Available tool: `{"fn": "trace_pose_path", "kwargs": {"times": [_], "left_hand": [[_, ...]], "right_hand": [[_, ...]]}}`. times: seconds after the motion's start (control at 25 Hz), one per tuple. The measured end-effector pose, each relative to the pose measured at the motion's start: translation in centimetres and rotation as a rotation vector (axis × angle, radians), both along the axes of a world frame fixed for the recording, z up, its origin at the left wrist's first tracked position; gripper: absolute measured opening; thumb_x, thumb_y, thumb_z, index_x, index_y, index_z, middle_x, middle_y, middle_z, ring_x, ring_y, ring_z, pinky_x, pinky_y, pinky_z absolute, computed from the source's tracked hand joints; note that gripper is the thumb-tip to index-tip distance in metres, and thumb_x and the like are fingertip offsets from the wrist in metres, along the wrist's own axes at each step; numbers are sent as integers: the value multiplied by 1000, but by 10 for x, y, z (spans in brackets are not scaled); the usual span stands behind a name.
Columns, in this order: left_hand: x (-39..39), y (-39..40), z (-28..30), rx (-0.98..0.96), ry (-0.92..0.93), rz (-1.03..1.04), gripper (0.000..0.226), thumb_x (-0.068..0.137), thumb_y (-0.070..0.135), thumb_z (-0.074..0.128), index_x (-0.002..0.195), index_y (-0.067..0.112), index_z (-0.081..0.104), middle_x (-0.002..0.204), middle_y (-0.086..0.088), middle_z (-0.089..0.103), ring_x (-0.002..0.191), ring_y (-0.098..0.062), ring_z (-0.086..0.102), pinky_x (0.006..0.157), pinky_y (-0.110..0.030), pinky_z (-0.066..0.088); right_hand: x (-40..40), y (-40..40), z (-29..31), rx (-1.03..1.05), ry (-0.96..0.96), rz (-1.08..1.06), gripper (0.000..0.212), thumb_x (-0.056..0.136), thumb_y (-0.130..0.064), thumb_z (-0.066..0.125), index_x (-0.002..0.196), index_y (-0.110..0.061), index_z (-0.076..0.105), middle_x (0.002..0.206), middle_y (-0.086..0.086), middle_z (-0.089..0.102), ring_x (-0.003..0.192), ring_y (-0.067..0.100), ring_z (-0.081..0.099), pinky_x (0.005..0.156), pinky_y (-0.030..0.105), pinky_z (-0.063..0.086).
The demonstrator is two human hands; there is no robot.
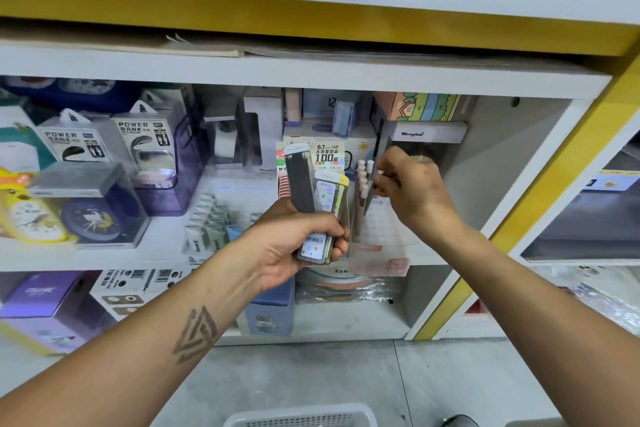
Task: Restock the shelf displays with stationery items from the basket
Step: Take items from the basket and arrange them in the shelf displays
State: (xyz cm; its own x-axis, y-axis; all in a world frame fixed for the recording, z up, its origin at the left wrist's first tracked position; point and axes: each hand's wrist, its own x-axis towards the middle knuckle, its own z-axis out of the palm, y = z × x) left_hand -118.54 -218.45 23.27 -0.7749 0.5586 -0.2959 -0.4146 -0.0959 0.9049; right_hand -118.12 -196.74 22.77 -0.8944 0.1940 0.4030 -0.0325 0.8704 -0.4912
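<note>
White shelf (104,258) crowded with boxed stock; left hand (291,246) clasps lead refill cases (313,204), right hand (410,184) pinches a pen (370,168); grey floor (311,374) below

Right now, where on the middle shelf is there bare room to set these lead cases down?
Bare shelf shows behind the eraser rows, right of the purple box. More lies right of the clear pen stand, toward the side wall. The clocks and power banks crowd the left.

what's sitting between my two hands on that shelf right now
In the head view, a row of upright pens in a clear holder stands between the left hand and right hand.
</note>
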Motion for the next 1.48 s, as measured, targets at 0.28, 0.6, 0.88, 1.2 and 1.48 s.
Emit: {"fn": "trace_pose_path", "kwargs": {"times": [0.28, 0.6, 0.88, 1.2, 1.48], "left_hand": [[3, -9, 2, -98, 89, -61, 21, 75, -16, 69, 87, 0, 68, 74, -20, 67, 56, -26, 63, 50, -28, 53], [6, -39, 3, -180, 111, -188, 27, 75, -15, 70, 95, 1, 63, 72, -13, 59, 50, -18, 51, 42, -22, 41], [-20, -78, 4, -83, -37, 115, 24, 76, -12, 69, 66, 9, 73, 66, -16, 61, 47, -19, 53, 42, -21, 43], [-22, -84, 7, -47, -58, 188, 8, 79, -1, 71, 78, 5, 65, 70, -17, 61, 48, -20, 51, 45, -22, 41], [-21, -76, 5, 31, -128, 110, 7, 85, 11, 64, 90, 8, 68, 74, -15, 64, 50, -20, 54, 45, -23, 43]], "right_hand": [[8, -37, 31, -247, 88, 91, 20, 95, -34, 65, 108, -21, 74, 92, -3, 67, 74, 10, 60, 68, 29, 52], [3, -79, 40, -1031, -145, 208, 10, 82, -4, 77, 84, -6, 68, 73, 7, 67, 52, 10, 55, 46, 19, 41], [-2, -55, 52, -809, 56, 134, 17, 82, -3, 77, 94, -9, 66, 78, 10, 74, 46, 15, 56, 43, 24, 43], [-14, -54, 35, 136, -131, 91, 16, 97, -14, 56, 103, -21, 70, 91, 5, 73, 81, 25, 68, 74, 41, 57], [-17, -54, 20, 427, -19, 77, 13, 94, -21, 65, 107, -19, 68, 101, 3, 69, 92, 31, 63, 68, 41, 54]]}}
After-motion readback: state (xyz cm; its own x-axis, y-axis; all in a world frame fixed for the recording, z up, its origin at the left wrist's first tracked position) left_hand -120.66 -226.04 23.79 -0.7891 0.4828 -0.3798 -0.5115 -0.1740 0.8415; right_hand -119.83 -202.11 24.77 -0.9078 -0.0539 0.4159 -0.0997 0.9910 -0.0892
